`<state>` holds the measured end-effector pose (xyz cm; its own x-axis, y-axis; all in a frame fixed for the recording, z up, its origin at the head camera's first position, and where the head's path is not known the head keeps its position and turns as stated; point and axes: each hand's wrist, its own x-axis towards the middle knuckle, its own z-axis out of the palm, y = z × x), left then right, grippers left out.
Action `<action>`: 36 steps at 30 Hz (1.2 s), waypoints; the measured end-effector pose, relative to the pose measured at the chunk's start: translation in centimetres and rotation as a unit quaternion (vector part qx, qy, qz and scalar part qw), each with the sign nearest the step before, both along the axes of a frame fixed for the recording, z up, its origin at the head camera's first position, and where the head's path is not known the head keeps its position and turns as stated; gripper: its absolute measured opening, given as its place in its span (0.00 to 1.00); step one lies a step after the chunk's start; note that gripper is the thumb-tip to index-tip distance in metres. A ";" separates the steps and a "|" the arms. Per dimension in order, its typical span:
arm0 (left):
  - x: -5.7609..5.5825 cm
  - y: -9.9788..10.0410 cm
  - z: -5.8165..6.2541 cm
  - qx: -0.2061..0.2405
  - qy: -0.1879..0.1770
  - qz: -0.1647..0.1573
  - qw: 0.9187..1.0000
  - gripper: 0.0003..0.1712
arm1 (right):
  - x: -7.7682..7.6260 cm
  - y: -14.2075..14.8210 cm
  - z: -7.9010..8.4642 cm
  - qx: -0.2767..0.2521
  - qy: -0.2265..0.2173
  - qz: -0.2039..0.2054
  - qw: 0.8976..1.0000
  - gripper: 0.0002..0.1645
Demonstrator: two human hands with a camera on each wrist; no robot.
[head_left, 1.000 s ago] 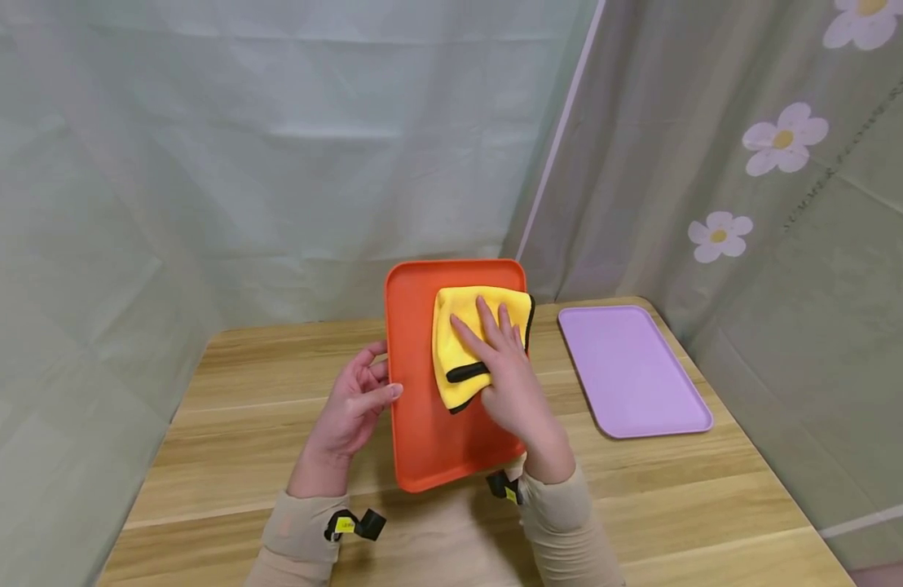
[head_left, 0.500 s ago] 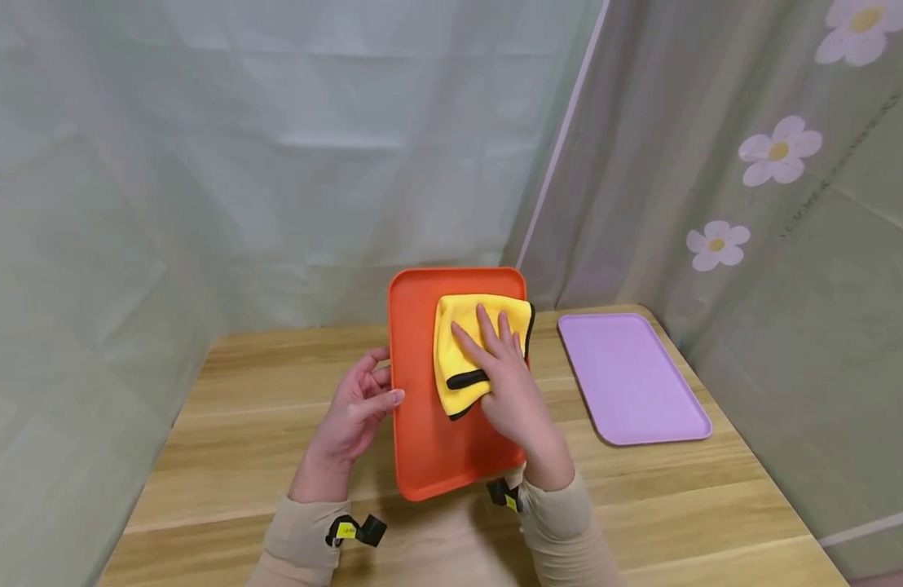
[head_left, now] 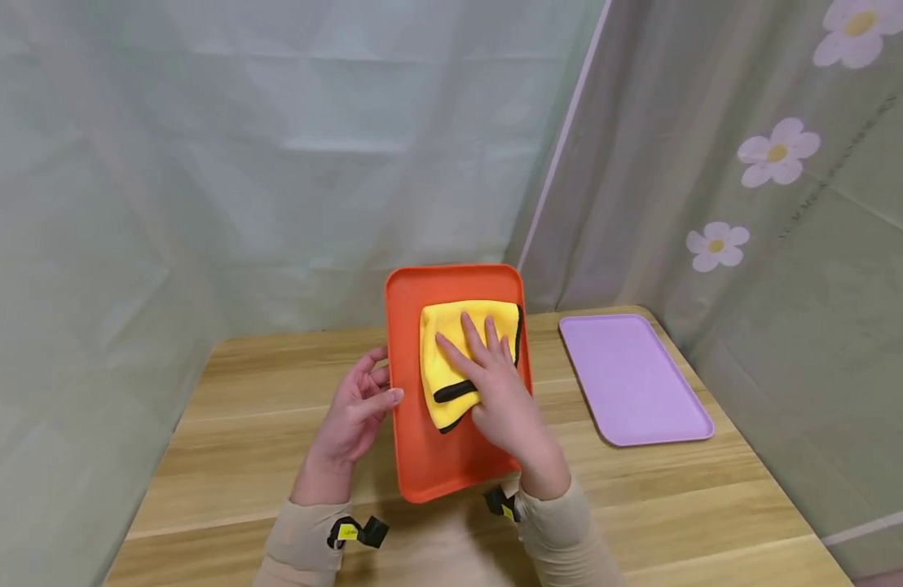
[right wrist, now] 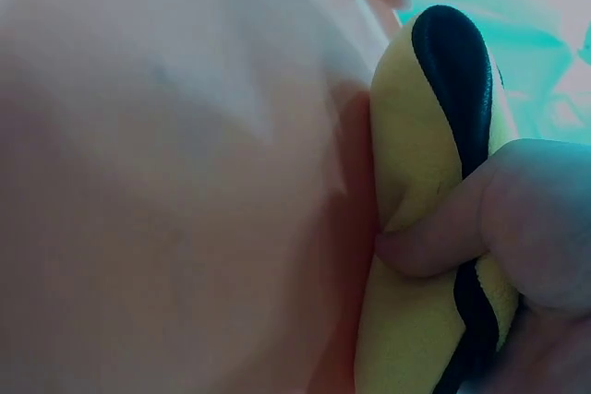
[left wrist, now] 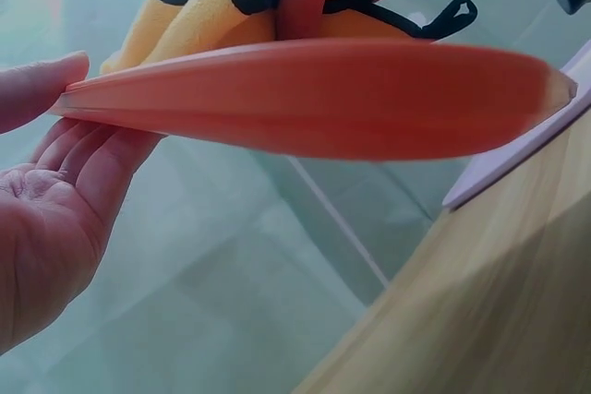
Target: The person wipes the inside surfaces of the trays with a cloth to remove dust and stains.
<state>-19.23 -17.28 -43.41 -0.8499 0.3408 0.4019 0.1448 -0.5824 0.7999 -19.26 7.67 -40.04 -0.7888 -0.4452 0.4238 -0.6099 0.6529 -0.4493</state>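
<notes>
My left hand (head_left: 359, 408) holds an orange tray (head_left: 415, 432) by its left edge, thumb on the inner face and fingers behind. The tray is raised and tilted up to face me; the left wrist view shows it nearly edge-on. A folded yellow cloth (head_left: 442, 371) with black trim lies against its inner face. On the cloth, my right hand (head_left: 499, 399) presses with spread fingers. In the right wrist view its thumb (right wrist: 434, 237) bends over the folded edge of the cloth, gripping it, with the tip close to the tray.
A purple tray (head_left: 635, 379) lies flat at the right of the wooden table (head_left: 261, 440). A pale curtain (head_left: 312, 163) hangs behind the table, and a flower-printed one (head_left: 811, 326) at the right. Black camera straps are on both wrists.
My right hand has slid the yellow cloth to the left and slightly down across the orange tray. The left hand keeps its hold, and the tray has hardly moved.
</notes>
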 end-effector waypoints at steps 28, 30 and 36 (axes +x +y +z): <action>0.3 -0.4 -0.4 0.021 -0.001 0.005 1.000 0.31 | 1.8 -3.4 0.1 0.051 0.009 0.034 0.998 0.73; 0.3 -0.5 -0.4 0.015 -0.006 0.009 1.000 0.31 | 1.7 -3.2 0.2 0.048 -0.001 0.036 0.998 0.73; 0.4 -0.5 -0.2 -0.014 -0.021 0.027 0.999 0.30 | 1.3 -2.4 0.1 0.038 -0.021 0.041 0.998 0.73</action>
